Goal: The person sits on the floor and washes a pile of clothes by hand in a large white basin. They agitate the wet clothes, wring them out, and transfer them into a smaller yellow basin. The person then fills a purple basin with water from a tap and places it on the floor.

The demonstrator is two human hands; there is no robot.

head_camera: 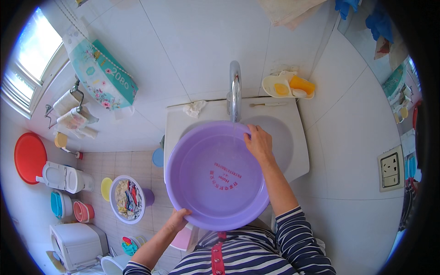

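Observation:
A large purple plastic basin [199, 161] rests over the front of a white washbasin [292, 144], under a chrome faucet [235, 92]. Red printing marks the basin's bottom, and a thin stream appears to fall into it from the spout. My left hand [178, 219] grips the near left rim, thumb over the edge. On the far right rim, close to the spout, my right hand [260, 142] has its fingers hooked over the edge. Most of the sink bowl is hidden beneath the basin.
A crumpled white cloth [195, 109] and a toothbrush [268, 104] lie on the sink ledge. Above them hangs a soap dish [275, 86]. At left on the floor stand a tub of clothes [129, 199], a toilet [74, 180], a red bucket [82, 211] and a white washing machine [77, 244].

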